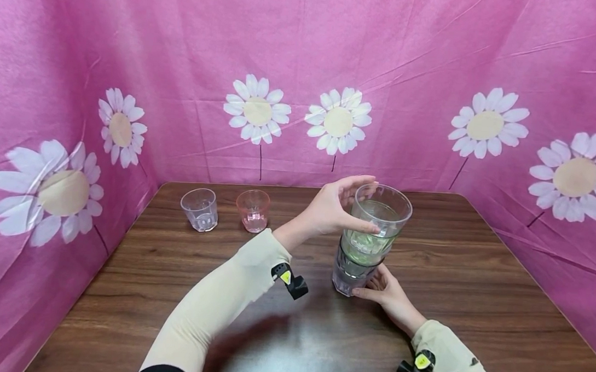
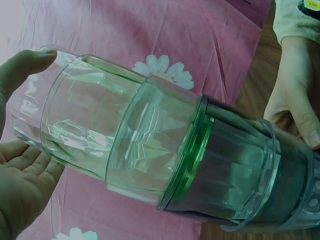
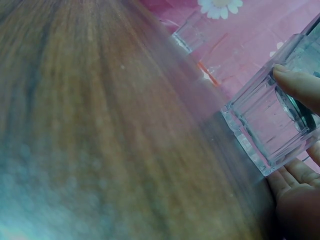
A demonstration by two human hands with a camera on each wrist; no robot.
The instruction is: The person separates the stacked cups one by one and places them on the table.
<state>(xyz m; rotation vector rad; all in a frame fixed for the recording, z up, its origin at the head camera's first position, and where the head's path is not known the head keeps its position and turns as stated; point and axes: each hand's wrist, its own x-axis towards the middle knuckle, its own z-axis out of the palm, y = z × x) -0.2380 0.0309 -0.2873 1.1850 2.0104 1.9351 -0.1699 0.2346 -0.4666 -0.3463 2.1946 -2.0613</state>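
A tall stack of nested plastic tumblers leans slightly to the right in the head view. A clear tumbler (image 1: 394, 217) forms its top, a green tumbler (image 1: 367, 247) sits below, and a smoky grey tumbler (image 1: 350, 266) lower still. At the bottom is a clear faceted tumbler (image 3: 270, 120) with a thick base. My left hand (image 1: 327, 208) holds the top tumbler near its rim, thumb in front and fingers behind. Low on the stack, my right hand (image 1: 391, 300) grips the bottom tumbler between thumb and fingers, its fingers partly hidden behind.
To the left on the wooden table (image 1: 141, 290) stand a clear tumbler (image 1: 201, 210) and a pink tumbler (image 1: 253, 210), side by side near the far edge. A pink flowered cloth (image 1: 302, 55) hangs around the back and sides of the table.
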